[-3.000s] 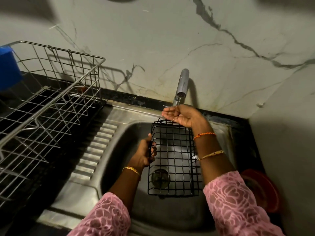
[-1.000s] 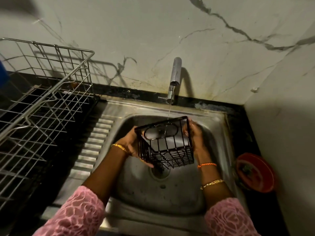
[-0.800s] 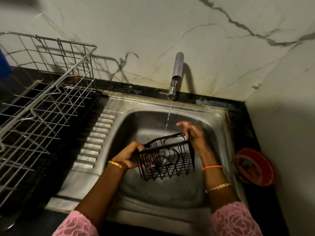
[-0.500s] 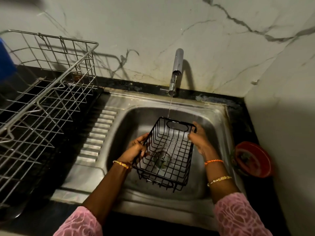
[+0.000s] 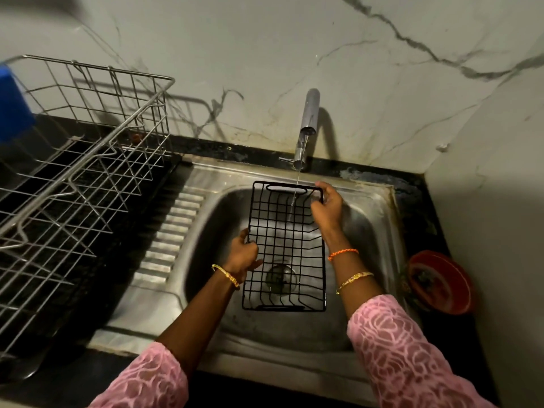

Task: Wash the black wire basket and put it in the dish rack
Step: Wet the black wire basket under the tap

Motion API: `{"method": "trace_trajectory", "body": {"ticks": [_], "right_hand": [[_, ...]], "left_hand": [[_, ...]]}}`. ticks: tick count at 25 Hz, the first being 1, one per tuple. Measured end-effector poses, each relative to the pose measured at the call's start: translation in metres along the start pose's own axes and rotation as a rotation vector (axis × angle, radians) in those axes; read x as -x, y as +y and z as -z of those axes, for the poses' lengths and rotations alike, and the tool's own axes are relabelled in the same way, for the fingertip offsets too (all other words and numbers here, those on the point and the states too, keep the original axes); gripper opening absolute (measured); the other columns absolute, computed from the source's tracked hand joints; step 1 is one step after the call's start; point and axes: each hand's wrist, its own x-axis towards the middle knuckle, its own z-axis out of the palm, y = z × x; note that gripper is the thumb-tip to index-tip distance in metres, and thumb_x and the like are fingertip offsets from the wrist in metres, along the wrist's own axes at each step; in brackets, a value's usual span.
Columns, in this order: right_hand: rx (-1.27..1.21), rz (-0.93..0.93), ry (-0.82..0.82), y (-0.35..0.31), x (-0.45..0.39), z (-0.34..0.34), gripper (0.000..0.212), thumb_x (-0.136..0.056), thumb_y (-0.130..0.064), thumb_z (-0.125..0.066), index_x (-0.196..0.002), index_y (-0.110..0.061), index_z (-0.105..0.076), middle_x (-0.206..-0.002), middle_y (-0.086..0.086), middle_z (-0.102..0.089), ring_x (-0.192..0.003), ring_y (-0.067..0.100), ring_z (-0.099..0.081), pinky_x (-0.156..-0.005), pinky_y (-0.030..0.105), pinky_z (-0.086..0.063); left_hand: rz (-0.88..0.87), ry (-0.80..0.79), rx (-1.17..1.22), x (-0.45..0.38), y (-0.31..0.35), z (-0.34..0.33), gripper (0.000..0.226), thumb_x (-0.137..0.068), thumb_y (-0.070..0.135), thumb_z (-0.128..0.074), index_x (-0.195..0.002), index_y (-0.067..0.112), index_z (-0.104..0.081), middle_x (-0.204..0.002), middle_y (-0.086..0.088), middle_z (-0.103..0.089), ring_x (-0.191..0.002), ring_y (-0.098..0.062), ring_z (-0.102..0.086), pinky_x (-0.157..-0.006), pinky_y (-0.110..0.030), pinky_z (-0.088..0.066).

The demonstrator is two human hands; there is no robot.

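The black wire basket (image 5: 284, 245) hangs over the steel sink (image 5: 368, 231), its open side facing up at me and its far end raised under the tap (image 5: 307, 128). A thin stream of water falls onto that far end. My left hand (image 5: 243, 256) grips the basket's left rim about halfway along. My right hand (image 5: 328, 206) holds the far right corner. The silver wire dish rack (image 5: 88, 172) stands on the dark counter to the left of the sink, with nothing visible inside it.
A ribbed draining board (image 5: 167, 237) lies between sink and rack. A red bowl (image 5: 440, 282) sits on the counter at the right, close to the side wall. A blue object (image 5: 13, 107) shows at the far left. Marble wall rises behind the tap.
The basket has been turned over and tipped under the water several times; now it is squared up, its far end lifted closer to the tap. Both hands stayed on it.
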Motion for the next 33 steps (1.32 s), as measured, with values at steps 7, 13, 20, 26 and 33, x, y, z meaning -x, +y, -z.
{"method": "trace_trajectory", "body": {"ticks": [7, 13, 20, 26, 33], "right_hand": [[-0.473, -0.567, -0.481, -0.083, -0.016, -0.037, 0.037, -0.09, 0.011, -0.019, -0.08, 0.005, -0.055, -0.075, 0.017, -0.065, -0.096, 0.026, -0.06, -0.088, 0.029, -0.049], [-0.025, -0.595, -0.641, -0.086, -0.042, -0.017, 0.039, -0.089, 0.013, -0.018, -0.085, 0.01, -0.057, -0.093, 0.022, -0.061, -0.09, 0.028, -0.062, -0.074, 0.033, -0.056], [0.375, -0.455, -0.827, -0.096, -0.018, -0.003, 0.024, -0.095, -0.002, -0.036, -0.099, 0.002, -0.06, -0.093, 0.014, -0.065, -0.086, 0.021, -0.064, -0.078, 0.026, -0.054], [0.238, -0.086, -0.242, -0.086, -0.048, 0.0, 0.016, -0.089, -0.002, -0.054, -0.103, 0.003, -0.061, -0.101, 0.021, -0.066, -0.071, 0.02, -0.065, -0.064, 0.027, -0.057], [0.963, 0.423, -0.374, -0.036, -0.09, -0.055, 0.046, -0.082, -0.032, -0.066, -0.123, -0.013, -0.056, -0.13, 0.019, -0.043, -0.117, 0.034, -0.046, -0.1, 0.037, -0.042]], "left_hand": [[-0.158, 0.212, 0.048, -0.012, 0.001, -0.003, 0.055, -0.081, 0.0, -0.047, -0.136, 0.005, -0.047, -0.09, -0.013, -0.063, -0.059, -0.013, -0.047, -0.059, -0.022, -0.044], [-0.177, 0.126, 0.12, -0.012, 0.012, 0.011, 0.041, -0.088, 0.006, -0.055, -0.127, 0.018, -0.057, -0.12, -0.004, -0.061, -0.103, -0.021, -0.053, -0.09, -0.036, -0.043], [-0.195, 0.002, 0.129, -0.004, 0.016, 0.001, 0.028, -0.097, 0.025, -0.046, -0.122, 0.03, -0.057, -0.122, -0.003, -0.056, -0.107, -0.026, -0.055, -0.071, -0.031, -0.042], [0.039, -0.069, 0.235, -0.005, 0.02, -0.003, 0.024, -0.091, 0.027, -0.05, -0.113, 0.023, -0.059, -0.109, -0.005, -0.058, -0.094, -0.024, -0.059, -0.076, -0.034, -0.046], [0.12, 0.093, 0.307, -0.009, 0.011, 0.015, 0.013, -0.076, 0.012, -0.053, -0.082, 0.017, -0.063, -0.09, -0.006, -0.057, -0.079, -0.027, -0.058, -0.063, -0.03, -0.047]]}}
